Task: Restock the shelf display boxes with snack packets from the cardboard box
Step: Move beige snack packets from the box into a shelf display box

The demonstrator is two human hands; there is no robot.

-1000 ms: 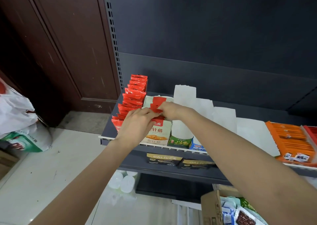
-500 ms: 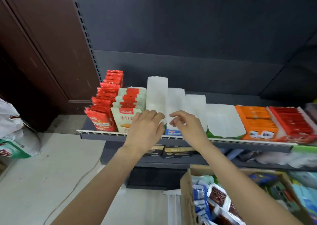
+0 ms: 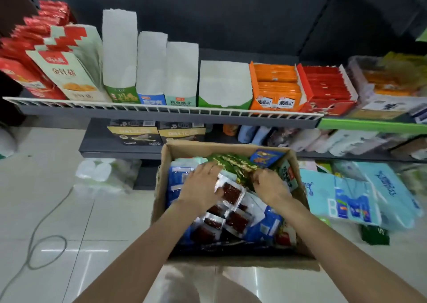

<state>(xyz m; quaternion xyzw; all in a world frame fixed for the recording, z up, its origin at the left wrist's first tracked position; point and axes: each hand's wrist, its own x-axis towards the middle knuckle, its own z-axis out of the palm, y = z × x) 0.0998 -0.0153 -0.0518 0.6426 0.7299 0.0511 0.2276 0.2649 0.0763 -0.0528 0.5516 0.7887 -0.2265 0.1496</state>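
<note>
One cardboard box (image 3: 231, 149) sits near, on the floor. Two hands are in it, the left hand (image 3: 200, 188) and the right hand (image 3: 269, 186). On the far shelf (image 3: 161, 115), four display boxes (image 3: 119, 48) stand empty. To their right are one orange box (image 3: 275, 87) and one red box (image 3: 325, 87).

Both hands are off the shelf (image 3: 161, 114) and down inside the cardboard box (image 3: 231, 149) that stands on the floor below it. A second ago they were at the cream display box (image 3: 69, 76), pressing red-topped packets into it; now the left hand (image 3: 201, 187) lies spread on the clear packets of dark snacks (image 3: 232, 193) in the box, and the right hand (image 3: 269, 186) curls its fingers into the green packets (image 3: 233, 164) at the box's far side.
</note>
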